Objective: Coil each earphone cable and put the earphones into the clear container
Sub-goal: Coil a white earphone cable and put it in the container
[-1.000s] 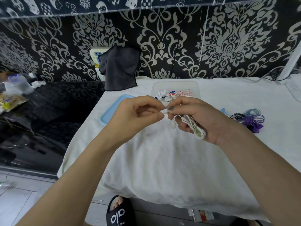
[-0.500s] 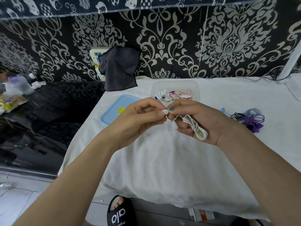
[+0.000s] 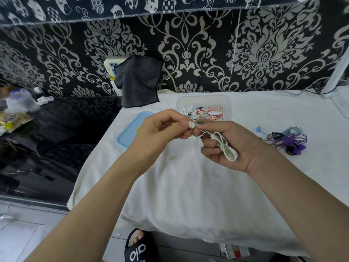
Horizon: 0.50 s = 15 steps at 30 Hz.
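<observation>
I had the white earphone cable coiled in my right hand, my left fingers pinching its earbud—several sets already lay in the clear plastic container, a purple-and-blue tangle of earphones waited on the counter.

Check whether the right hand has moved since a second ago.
No. The right hand, gripping the white coil, sits as before, just below the container and left of the purple earphones.

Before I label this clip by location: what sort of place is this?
Probably a home room, not a workshop: patterned wallpaper, a table under a white towel, a wall socket draped with a dark cloth, and a slippered foot on tile.
</observation>
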Available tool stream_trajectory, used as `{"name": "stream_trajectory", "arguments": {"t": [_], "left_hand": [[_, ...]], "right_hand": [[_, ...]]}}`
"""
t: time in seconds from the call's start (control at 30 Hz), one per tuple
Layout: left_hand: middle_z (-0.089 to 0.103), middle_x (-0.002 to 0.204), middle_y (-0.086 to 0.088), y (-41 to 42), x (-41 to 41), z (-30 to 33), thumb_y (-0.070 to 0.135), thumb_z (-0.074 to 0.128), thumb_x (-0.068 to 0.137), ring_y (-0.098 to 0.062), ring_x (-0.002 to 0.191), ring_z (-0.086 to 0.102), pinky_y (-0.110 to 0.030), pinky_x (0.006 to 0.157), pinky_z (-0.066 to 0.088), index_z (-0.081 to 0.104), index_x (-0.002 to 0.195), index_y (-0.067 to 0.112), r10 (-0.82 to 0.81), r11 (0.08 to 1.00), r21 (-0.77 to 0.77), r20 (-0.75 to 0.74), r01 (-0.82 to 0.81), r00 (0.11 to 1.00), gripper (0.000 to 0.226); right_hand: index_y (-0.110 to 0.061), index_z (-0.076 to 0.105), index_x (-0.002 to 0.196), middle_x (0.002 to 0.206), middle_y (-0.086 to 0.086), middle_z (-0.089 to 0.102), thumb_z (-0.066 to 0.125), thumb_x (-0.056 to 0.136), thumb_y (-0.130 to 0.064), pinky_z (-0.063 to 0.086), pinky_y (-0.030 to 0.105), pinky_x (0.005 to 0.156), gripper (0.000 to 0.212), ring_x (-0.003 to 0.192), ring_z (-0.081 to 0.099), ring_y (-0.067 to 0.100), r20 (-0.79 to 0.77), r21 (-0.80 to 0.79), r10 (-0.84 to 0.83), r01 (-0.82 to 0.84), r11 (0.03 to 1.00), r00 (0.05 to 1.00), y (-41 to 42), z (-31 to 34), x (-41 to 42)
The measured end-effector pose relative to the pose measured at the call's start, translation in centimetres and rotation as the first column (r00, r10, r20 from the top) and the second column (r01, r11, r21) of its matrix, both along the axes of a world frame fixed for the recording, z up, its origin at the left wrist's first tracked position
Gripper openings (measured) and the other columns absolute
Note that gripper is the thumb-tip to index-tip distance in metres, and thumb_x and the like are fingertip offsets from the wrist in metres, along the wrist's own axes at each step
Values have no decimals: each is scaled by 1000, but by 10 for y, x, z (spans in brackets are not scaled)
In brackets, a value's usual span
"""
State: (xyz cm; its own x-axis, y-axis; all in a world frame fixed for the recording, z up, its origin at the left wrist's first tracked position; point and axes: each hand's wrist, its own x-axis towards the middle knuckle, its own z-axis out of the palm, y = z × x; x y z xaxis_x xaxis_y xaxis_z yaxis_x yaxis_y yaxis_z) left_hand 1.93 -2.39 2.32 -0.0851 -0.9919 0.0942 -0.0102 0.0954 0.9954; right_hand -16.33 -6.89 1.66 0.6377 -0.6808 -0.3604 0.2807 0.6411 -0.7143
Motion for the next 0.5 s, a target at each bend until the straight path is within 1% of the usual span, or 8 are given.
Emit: {"name": "stream_trajectory", "arguments": {"t": [0.07,0.13,0.2,0.27,0.37,0.5], "left_hand": [[74,87,-11,1,0,0,4,60,98,-19,82,64,-32,84,54,70,91,7,3,1000,-15,22,-3,1000,13],[74,88,-14,0,0,0,5,61,97,-21,82,64,-33,83,53,69,94,5,-2,1000,-18,38,3,999,9],[74,88,-13,0,0,0,8,60,96,-21,82,64,-32,83,52,67,98,3,-3,1000,-12,32,3,999,10],[74,88,-12,0,-1,0,11,58,94,-21,82,64,-32,83,52,66,100,5,0,1000,-4,15,0,1000,11],[74,89,-13,-1,-2,1,13,56,96,-22,84,64,-32,83,52,64,99,5,-1,1000,-8,7,1,1000,12],[73,92,-16,-2,-2,1,18,49,100,-22,86,64,-30,83,53,66,102,3,7,1000,11,-17,-7,1000,23]], "right_hand": [[-9,66,90,73,1,59,61,89,-9,22,14,41,5,40,36,4,9,13,-1,0,1000,1000,1,0,0],[-9,66,92,73,1,59,63,86,-10,22,14,41,6,40,36,4,19,18,0,-1,1000,1000,2,0,0],[-10,68,89,73,1,59,66,81,-11,21,15,42,8,42,35,4,22,13,3,-3,1000,1000,2,0,1],[-10,71,85,73,1,59,67,80,-11,20,15,43,6,43,35,4,33,14,2,-2,1000,999,3,0,1],[-11,70,86,73,0,60,65,86,-10,22,15,41,4,44,35,4,45,33,-12,11,999,999,2,0,2],[-10,69,89,74,0,59,62,92,-10,24,14,39,8,45,36,4,43,46,-18,16,999,999,-1,-1,2]]}}
